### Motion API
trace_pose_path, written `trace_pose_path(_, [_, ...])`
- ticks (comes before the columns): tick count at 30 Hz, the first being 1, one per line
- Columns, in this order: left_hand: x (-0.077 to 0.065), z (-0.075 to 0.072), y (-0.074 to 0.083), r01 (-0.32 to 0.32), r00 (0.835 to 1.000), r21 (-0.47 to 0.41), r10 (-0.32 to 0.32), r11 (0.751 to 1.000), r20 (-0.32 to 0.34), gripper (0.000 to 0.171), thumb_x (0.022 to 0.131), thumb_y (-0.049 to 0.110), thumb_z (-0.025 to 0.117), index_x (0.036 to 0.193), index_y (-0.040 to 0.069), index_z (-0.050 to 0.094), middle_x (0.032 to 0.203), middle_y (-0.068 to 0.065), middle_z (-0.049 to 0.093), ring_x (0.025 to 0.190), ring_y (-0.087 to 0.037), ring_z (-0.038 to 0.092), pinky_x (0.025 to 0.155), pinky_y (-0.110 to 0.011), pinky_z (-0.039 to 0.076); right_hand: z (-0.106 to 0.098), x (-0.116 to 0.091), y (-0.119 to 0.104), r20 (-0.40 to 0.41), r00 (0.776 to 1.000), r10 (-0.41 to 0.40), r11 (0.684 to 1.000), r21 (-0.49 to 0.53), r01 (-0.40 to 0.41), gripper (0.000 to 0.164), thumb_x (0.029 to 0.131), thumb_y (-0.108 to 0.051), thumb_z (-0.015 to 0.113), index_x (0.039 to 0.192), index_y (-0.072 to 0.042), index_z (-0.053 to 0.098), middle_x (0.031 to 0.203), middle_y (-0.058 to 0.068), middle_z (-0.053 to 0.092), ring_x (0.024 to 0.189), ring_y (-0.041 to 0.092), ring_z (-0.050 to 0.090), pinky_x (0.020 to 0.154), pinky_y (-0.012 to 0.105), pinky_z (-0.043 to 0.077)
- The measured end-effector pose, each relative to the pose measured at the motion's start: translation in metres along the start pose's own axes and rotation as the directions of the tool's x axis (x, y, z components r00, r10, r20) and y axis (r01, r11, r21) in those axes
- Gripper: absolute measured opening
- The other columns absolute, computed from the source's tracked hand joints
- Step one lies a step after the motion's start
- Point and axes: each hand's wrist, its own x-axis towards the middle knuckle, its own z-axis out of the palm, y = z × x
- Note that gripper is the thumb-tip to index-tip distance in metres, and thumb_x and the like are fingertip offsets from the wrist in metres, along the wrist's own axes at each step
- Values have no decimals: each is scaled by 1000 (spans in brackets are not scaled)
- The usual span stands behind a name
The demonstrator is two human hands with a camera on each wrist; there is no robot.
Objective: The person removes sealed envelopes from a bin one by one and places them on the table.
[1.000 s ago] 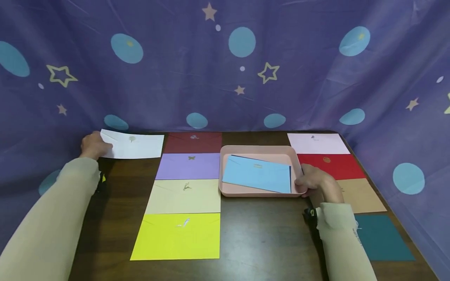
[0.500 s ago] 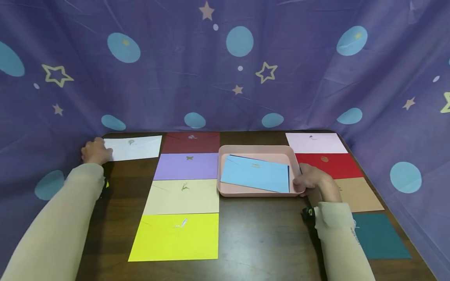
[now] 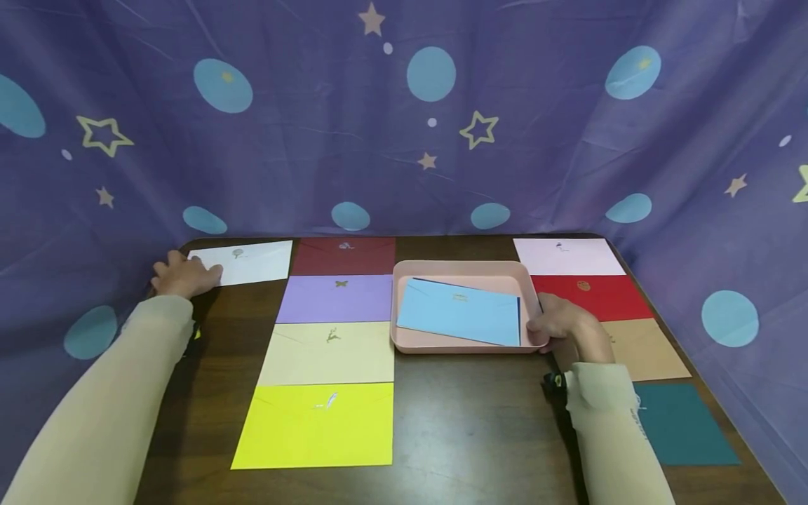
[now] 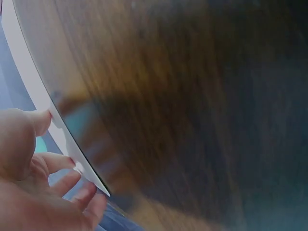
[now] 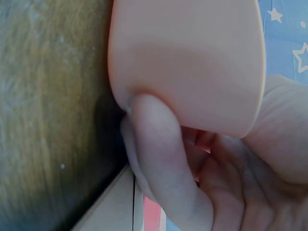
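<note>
My left hand (image 3: 186, 275) lies at the left end of a white envelope (image 3: 252, 264) with a small tree print, at the table's far left. In the left wrist view its thumb and spread fingers (image 4: 57, 162) touch the envelope's edge, and the envelope lies flat. My right hand (image 3: 562, 319) grips the right end of a pink tray (image 3: 467, 350); in the right wrist view its fingers (image 5: 159, 130) curl under the tray's corner. Inside the tray rests a light blue envelope (image 3: 457, 315), tilted slightly, with a dark edge of another one showing beneath it.
Left of the tray runs a column of dark red (image 3: 346, 257), purple (image 3: 334, 301), cream (image 3: 328, 358) and yellow envelopes (image 3: 315, 435). To its right lie pale pink (image 3: 568, 258), red (image 3: 612, 300), tan (image 3: 650, 351) and teal envelopes (image 3: 688, 428). A patterned curtain (image 3: 278, 168) hangs behind.
The white envelope's lifted left end has come down flat on the table. My left hand has loosened its grip and shifted slightly right, fingers spread. The right hand and tray have stayed put.
</note>
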Motion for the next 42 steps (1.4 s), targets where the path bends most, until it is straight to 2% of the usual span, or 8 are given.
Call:
trace_pose_path(5, [4,4,2,-10,1000,-4,10,1000,18,76,99,42,27,137,-23,14,128,-49,7,108,-66,12,85,-71,22,0,0,0,6,1000,-3,1000,4,3,61,75,-5,73,123,5,36,112,23,48,83,31,60,60,38,56])
trace_pose_path(17, [6,3,9,-55,998,-2,55,998,37,69,101,39,24,138,-19,17,135,-44,13,113,-67,13,89,-73,21,1,-1,1,12,1000,-18,1000,7,18,59,76,-4,72,123,6,37,113,23,48,85,32,60,59,39,56])
trace_pose_path(24, [9,9,6,-38,999,-25,38,999,31,70,102,40,23,141,-17,12,138,-43,10,116,-66,8,91,-73,18,3,-1,0,-2,1000,-15,1000,-23,15,65,72,-7,76,122,6,38,111,22,49,84,31,60,60,38,56])
trace_pose_path(29, [11,11,5,-30,999,-31,30,999,12,68,102,38,24,140,-17,15,137,-42,11,116,-65,10,91,-72,18,4,0,-1,7,1000,-26,1000,-9,26,59,75,-5,74,121,7,39,110,23,50,82,31,61,60,38,56])
trace_pose_path(32, [12,11,6,-21,999,-41,19,999,-40,65,101,37,24,138,-17,22,135,-43,15,115,-65,13,90,-71,20,4,0,-1,15,999,-35,999,3,35,57,77,-4,72,121,8,38,110,23,49,83,32,60,60,38,56])
trace_pose_path(36, [15,8,18,-10,986,-72,-2,997,-166,64,102,39,25,137,-14,29,133,-41,22,115,-60,19,92,-68,23,2,0,-1,9,999,-36,999,5,36,59,76,-5,73,122,7,37,112,24,48,84,32,59,59,38,56])
trace_pose_path(39, [17,5,37,-65,962,-114,32,991,-271,60,102,39,30,139,-9,32,135,-37,28,118,-57,24,95,-66,24,1,-1,0,8,999,-35,999,11,35,56,78,-3,70,121,7,37,112,23,47,84,32,59,59,39,56])
trace_pose_path(42, [15,1,63,-171,927,-140,111,975,-359,54,101,33,40,139,-4,37,135,-34,36,120,-54,29,97,-63,26,0,-2,1,8,999,-33,999,11,33,53,78,-2,69,120,8,38,109,23,48,81,31,60,59,38,56])
